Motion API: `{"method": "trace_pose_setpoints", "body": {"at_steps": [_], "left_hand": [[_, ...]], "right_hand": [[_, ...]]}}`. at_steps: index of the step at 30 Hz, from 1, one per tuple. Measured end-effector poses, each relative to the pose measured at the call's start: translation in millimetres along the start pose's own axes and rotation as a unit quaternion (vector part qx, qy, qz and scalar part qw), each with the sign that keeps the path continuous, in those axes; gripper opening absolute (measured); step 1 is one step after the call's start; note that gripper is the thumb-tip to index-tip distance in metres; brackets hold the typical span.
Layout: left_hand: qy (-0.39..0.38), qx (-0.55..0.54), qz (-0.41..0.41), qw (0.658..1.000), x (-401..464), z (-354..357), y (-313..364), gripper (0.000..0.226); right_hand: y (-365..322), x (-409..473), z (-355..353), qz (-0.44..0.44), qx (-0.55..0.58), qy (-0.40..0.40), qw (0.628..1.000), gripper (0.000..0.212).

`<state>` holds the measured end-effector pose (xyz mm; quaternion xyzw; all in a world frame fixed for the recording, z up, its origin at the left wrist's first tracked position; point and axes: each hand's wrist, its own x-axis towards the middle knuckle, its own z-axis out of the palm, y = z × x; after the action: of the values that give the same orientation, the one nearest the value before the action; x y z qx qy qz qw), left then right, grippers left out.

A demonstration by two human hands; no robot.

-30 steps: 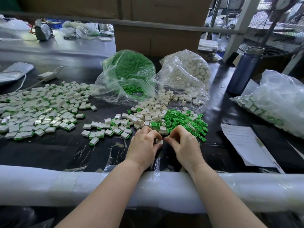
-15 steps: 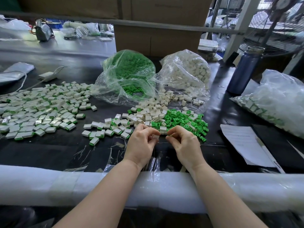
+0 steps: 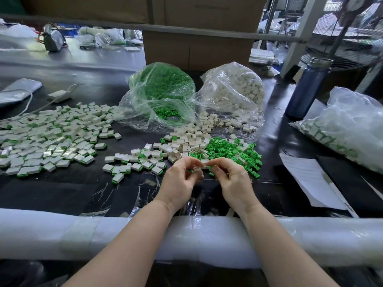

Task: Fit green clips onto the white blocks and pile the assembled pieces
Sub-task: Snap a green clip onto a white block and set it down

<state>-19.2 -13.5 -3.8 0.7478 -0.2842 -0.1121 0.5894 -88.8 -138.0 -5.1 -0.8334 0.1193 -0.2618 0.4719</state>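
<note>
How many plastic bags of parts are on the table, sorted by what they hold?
Bag of green clips: 1
Bag of white blocks: 1
Bag of assembled pieces: 1
Total: 3

Two bare hands meet over a black table (image 3: 62,193). The left hand (image 3: 179,181) pinches a small white block (image 3: 197,169). The right hand (image 3: 233,179) pinches another small piece (image 3: 207,167) right beside it, white with a bit of green. Just behind the hands lie loose green clips (image 3: 232,151) and loose white blocks (image 3: 192,141). To the left is a big spread of finished pieces (image 3: 47,139). Farther back sit a bag of green clips (image 3: 163,90) and a bag of white blocks (image 3: 234,92). A blue bottle (image 3: 306,88) stands on the right.
</note>
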Motion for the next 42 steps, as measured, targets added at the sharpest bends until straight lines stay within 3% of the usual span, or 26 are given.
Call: {"method": "trace_pose_setpoints", "body": {"at_steps": [7,21,35,42], "left_hand": [[-0.008,-0.009,-0.012,1.000,2.1,-1.4,-2.6,0.014],[-0.028,-0.066,-0.037,0.997,3.3,-2.5,-3.6,0.014],[-0.039,-0.155,-0.077,0.984,2.5,-4.2,-1.0,0.008],[-0.044,-0.103,-0.061,0.992,0.7,-3.3,3.4,0.013]], "right_hand": [[-0.1,2.8,-3.8,0.022,0.072,0.033,0.997,0.020],[-1.2,0.1,-1.3,0.035,0.041,-0.025,0.998,0.015],[-5.4,-0.2,-0.6,0.071,0.110,-0.041,0.991,0.013],[-4.9,-0.1,-2.3,0.077,0.110,-0.063,0.989,0.020]]}}
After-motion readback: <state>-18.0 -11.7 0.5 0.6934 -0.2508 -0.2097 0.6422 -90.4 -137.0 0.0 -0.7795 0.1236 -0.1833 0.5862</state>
